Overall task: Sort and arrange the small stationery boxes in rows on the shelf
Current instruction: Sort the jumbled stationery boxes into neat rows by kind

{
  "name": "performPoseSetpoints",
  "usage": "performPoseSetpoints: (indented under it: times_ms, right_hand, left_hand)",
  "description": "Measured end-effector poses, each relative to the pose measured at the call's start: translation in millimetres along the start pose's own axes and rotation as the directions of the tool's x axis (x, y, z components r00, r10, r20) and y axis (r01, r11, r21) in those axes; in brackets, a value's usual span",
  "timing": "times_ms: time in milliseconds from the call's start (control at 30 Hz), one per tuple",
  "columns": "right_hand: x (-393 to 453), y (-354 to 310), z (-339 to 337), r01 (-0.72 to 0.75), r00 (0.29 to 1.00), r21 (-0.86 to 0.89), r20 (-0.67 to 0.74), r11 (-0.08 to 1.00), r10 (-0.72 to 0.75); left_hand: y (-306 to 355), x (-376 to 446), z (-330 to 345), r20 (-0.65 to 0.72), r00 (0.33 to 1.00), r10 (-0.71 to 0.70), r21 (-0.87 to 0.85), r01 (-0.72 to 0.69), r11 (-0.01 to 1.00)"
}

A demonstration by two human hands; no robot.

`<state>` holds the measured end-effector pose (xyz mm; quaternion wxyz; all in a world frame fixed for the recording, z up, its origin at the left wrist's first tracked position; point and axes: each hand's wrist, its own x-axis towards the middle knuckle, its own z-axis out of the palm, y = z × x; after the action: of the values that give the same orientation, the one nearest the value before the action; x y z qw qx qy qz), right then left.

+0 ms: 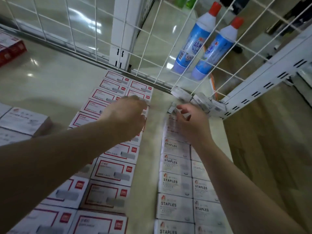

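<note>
Most red-bordered white staple boxes [116, 169] and grey "STAPLES" boxes [175, 184] sit in rows; loose small grey boxes [199, 100] remain by the white wire grid [152, 39] — left hand [126, 115] relaxed, right hand [190, 122] reaching, fingers spread.

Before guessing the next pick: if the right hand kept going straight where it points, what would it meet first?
Probably the small grey box just beyond the right hand, then the loose boxes jumbled in the shelf corner; depth is unclear.
</note>
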<state>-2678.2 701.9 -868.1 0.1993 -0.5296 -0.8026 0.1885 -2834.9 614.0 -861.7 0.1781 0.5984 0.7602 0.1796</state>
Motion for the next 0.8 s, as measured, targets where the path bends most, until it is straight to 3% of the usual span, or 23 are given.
performPoseSetpoints:
  times_ms: [267, 500, 800]
  right_hand:
    - [-10, 40, -25, -0.106, 0.993, 0.022, -0.046, 0.994, 0.107]
    - [-7, 69, -36, -0.234, 0.964, 0.006, -0.128, 0.972, 0.233]
    - [15, 84, -45, -0.297, 0.951, 0.095, -0.057, 0.950, 0.303]
  left_hand:
    - [32, -8, 17, 0.197, 0.972, 0.131, 0.074, -0.148, 0.986]
    - [55, -4, 33, 0.289, 0.920, 0.265, 0.119, -0.309, 0.944]
    - [68, 10, 40, 0.281, 0.931, 0.234, 0.148, -0.283, 0.948]
